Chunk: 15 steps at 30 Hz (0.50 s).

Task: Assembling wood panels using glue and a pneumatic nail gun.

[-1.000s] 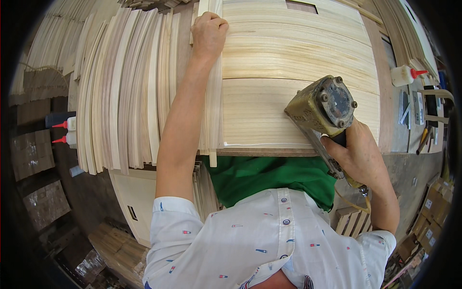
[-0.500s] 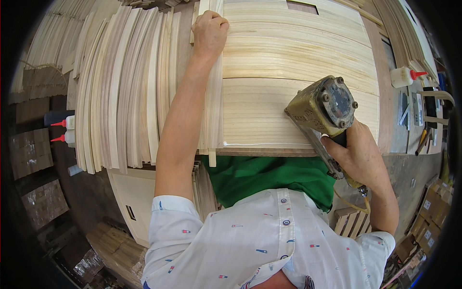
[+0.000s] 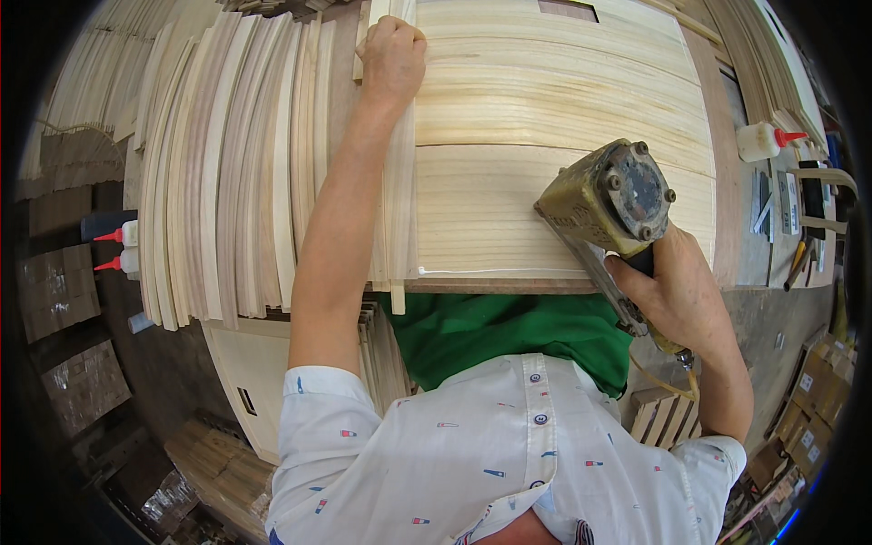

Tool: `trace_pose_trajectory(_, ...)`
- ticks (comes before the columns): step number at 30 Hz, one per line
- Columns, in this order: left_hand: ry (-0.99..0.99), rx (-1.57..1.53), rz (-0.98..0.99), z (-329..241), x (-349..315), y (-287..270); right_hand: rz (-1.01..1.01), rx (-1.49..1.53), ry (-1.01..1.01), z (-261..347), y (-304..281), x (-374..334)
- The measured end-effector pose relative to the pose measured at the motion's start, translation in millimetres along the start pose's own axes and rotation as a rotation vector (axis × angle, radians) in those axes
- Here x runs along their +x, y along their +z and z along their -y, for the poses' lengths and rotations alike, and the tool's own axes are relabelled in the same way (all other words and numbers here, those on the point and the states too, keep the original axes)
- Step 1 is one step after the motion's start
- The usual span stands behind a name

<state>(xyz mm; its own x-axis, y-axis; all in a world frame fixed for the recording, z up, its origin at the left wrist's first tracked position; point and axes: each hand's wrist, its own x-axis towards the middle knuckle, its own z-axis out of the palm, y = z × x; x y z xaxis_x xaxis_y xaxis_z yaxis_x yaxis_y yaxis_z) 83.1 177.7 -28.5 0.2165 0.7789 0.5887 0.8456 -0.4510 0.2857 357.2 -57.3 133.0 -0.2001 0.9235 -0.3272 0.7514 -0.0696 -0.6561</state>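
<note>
My left hand [image 3: 392, 62] is closed around the far end of a pale wooden strip [image 3: 401, 209] lying along the left edge of a wooden panel [image 3: 545, 109]. A thin line of white glue [image 3: 500, 271] runs along the panel's near edge. My right hand [image 3: 677, 286] grips the handle of a worn yellow nail gun [image 3: 586, 204] and holds it over the panel's near right part. The gun's round cap faces up; whether its nose touches anything cannot be told. An air hose [image 3: 668, 386] hangs from its handle.
Many upright wooden strips [image 3: 218, 173] are stacked left of the panel. Glue bottles with red tips stand at the left [image 3: 127, 262] and right [image 3: 758, 143]. Near the right bottle lie a hammer [image 3: 798, 259] and a clamp [image 3: 831, 179]. Cardboard boxes [image 3: 808, 409] stand at lower right.
My left hand and the strip under it appear very slightly farther left, as does the surrounding left side of the picture. My right hand and the nail gun stay almost where they were.
</note>
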Motion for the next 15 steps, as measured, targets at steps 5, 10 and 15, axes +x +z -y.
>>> trace_pose_trajectory(5, -0.031, 0.056, 0.080, 0.7, -0.9, 1.2, 0.011, 0.001, 0.008, 1.2, -0.6, 0.3)
trace_pose_trajectory(10, -0.008, 0.034, 0.070, 3.1, -1.5, 3.3, 0.011, -0.005, 0.014, 1.0, -0.2, 0.1)
trace_pose_trajectory(15, 0.026, 0.032, 0.040, 2.7, -0.7, 5.3, 0.004, 0.004, 0.009, -2.1, -0.2, -0.5)
